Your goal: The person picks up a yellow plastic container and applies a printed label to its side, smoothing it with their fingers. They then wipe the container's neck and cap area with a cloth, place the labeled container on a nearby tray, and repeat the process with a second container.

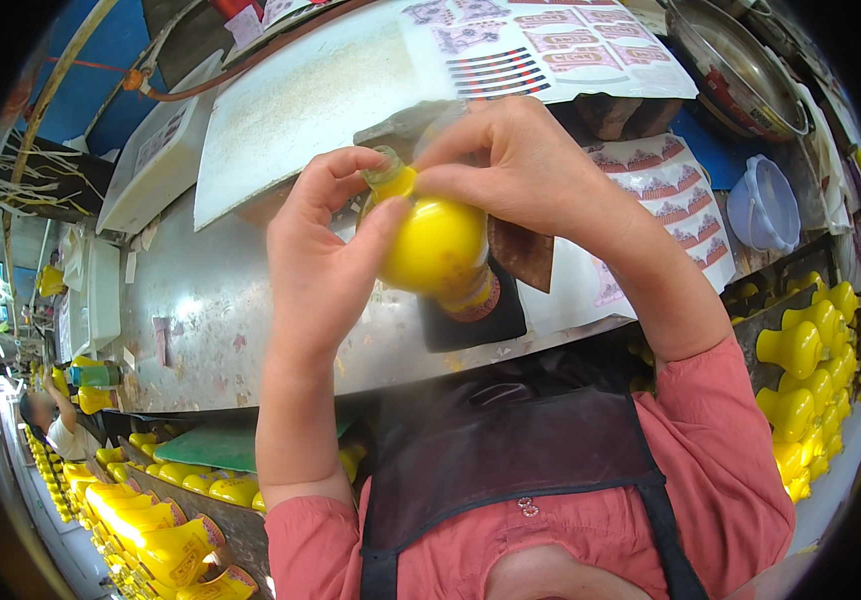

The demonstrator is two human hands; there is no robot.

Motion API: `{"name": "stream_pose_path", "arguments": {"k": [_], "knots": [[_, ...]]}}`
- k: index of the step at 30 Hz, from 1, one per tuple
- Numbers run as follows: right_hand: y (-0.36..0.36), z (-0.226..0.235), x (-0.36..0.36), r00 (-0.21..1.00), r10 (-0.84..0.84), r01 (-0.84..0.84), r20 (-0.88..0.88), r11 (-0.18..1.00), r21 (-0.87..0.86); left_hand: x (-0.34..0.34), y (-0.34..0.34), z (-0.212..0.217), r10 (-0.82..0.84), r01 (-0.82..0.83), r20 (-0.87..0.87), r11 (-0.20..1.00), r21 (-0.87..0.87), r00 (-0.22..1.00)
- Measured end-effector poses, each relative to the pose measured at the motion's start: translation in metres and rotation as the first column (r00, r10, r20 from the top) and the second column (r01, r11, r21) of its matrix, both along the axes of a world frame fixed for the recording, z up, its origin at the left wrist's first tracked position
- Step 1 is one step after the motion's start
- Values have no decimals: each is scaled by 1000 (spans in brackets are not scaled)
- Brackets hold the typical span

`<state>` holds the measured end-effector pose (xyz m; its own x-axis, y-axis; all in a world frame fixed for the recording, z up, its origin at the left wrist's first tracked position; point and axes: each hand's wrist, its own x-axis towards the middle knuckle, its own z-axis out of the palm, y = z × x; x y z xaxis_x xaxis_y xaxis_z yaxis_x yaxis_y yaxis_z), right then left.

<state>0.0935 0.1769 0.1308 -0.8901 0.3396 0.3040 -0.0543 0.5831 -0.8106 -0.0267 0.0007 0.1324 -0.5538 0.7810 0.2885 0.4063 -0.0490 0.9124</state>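
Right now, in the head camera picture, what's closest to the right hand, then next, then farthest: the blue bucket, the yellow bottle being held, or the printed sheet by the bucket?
From the right hand:
1. Yellow bottle, between both hands.
2. Printed sheet, to the right.
3. Blue bucket, farther right, past the sheet.

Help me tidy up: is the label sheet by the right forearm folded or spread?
Spread: the label sheet shows several printed rows face up.

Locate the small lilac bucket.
In the head view, the lilac bucket is at the right, below the round metal pan and right of the nearer printed sheet.
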Motion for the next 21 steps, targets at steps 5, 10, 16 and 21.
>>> {"name": "stream_pose_path", "arguments": {"k": [5, 10, 16, 21], "knots": [[-1, 0, 1, 1000, -23, 22, 6, 1000, 19, 2, 2, -4, 2, -2, 14, 1000, 28, 1000], [-6, 1, 6, 986, -89, 119, -138, 967, 224, -5, 0, -4, -64, 63, 127, 998, 11, 990], [-13, 2, 4, 974, -114, 167, -197, 945, 281, -5, -2, -5, -97, 96, 154, 995, 17, 983], [-16, 5, 5, 976, -143, 186, -164, 937, 295, -4, -2, -6, -84, 81, 174, 996, 26, 981]]}}
